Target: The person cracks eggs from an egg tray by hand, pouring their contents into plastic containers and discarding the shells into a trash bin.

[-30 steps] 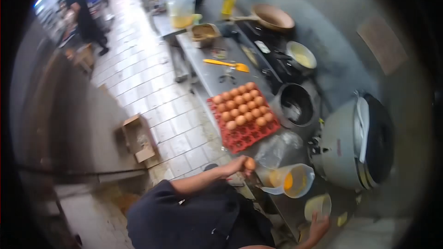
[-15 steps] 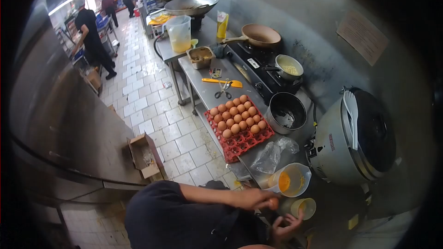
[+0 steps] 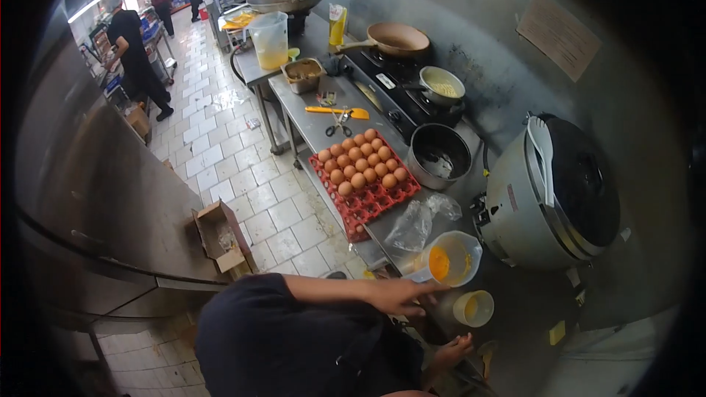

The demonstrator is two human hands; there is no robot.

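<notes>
Palm down, my left hand (image 3: 401, 295) reaches between the clear jug (image 3: 463, 259) and a small cup (image 3: 473, 309), its fingers stretched out and no egg visible in it. Orange yolk lies in the jug, and yellowish liquid in the cup. Below the cup is my right hand (image 3: 452, 351) with its fingers curled together; what they hold, if anything, is hidden. A red tray (image 3: 364, 209) of brown eggs (image 3: 358, 180) rests on the steel table, its nearer cups bare. Between tray and jug lies a crumpled plastic bag (image 3: 415, 226).
Right of the jug stands a large cooker (image 3: 515, 198). Behind are a dark pot (image 3: 440, 156), a stove (image 3: 382, 103) with pans, scissors (image 3: 339, 123), an orange spatula (image 3: 353, 112) and a metal tray (image 3: 302, 73). A box (image 3: 220, 239) sits on the floor; a co-worker (image 3: 132, 55) stands far left.
The egg seen in my left hand is no longer visible. That hand moved right from beside the jug, and its fingers extended. My right hand let go of the cup and drew back, its fingers now curled.
</notes>
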